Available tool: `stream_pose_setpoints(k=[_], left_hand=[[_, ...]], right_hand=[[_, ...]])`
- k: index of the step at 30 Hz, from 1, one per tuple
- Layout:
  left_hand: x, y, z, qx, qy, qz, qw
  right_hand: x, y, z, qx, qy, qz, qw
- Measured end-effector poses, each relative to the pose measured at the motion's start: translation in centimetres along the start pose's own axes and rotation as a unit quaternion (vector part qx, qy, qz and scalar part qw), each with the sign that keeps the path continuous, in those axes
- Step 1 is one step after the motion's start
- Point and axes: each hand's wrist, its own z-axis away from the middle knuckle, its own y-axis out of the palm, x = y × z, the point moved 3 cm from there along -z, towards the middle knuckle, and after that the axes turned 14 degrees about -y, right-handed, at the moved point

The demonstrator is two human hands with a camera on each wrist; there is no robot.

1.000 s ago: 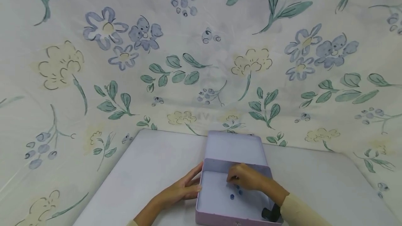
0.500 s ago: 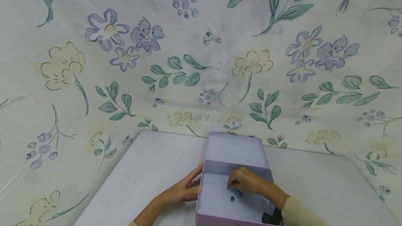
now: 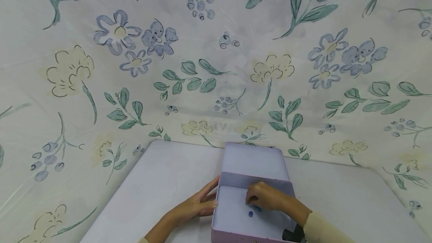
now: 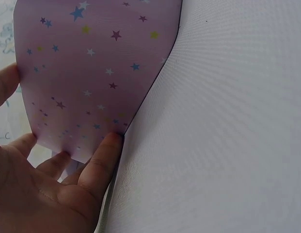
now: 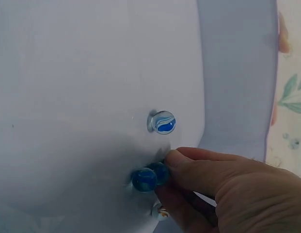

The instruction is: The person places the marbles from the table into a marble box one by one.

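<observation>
An open purple box (image 3: 233,234) lies on the white table with its lid folded back. Its outer wall (image 4: 99,63) is pink with small stars in the left wrist view. My left hand (image 3: 195,207) rests its extended fingertips against the box's left side. Inside the box, my right hand (image 3: 264,195) reaches down among glass marbles. Thumb and finger pinch a blue marble (image 5: 160,172), partly hidden, with another blue marble (image 5: 144,179) right beside it. A clear marble with a blue swirl (image 5: 164,123) sits apart, and an orange-swirled marble (image 5: 160,212) is partly behind the fingers.
The raised lid (image 3: 254,160) stretches toward the back of the table (image 3: 175,175). A black object (image 3: 293,234) shows at the right wrist, above the box's front right corner. Floral cloth (image 3: 202,66) hangs behind the table.
My right hand has shifted slightly nearer within the box and now covers most of the marbles that showed below it. The left hand keeps its place on the box side.
</observation>
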Motion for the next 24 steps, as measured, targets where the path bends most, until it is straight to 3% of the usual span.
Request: stream_pose_setpoints(k=[24], left_hand=[[0.15, -0.17, -0.11, 0.002, 0.002, -0.002, 1.0]], right_hand=[[0.56, -0.7, 0.07, -0.006, -0.005, 0.016, 0.9998]])
